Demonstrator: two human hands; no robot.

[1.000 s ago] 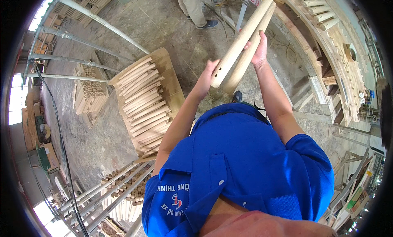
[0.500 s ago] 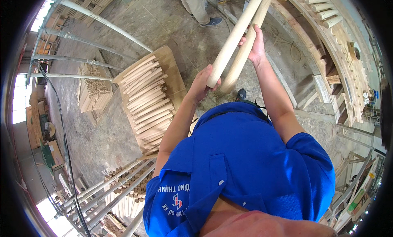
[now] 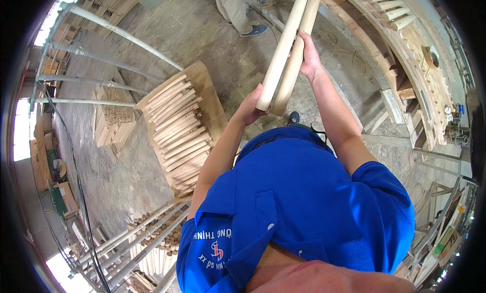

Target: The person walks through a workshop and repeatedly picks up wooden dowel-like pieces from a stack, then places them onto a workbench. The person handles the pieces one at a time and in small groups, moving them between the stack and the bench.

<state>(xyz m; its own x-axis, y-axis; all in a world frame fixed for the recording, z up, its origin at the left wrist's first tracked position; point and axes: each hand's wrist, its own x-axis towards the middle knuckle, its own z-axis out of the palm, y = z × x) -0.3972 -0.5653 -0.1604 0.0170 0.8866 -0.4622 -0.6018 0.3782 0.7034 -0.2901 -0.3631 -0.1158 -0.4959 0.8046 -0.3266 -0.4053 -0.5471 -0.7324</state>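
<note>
rods (image 3: 288,45) swung upright | tops cut off | left hand (image 3: 251,108) palm hidden

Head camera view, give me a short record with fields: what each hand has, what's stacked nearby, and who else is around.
left hand: cupped at the lower ends of the two wooden poles
right hand: gripping the same poles higher up
poles: pale, round, side by side, tilted up and away from the body
stack on the left: tapered wooden legs piled on a flat board on the concrete floor
rack at lower left: more round sticks behind metal rails
other person: legs and a shoe at the top edge
</note>
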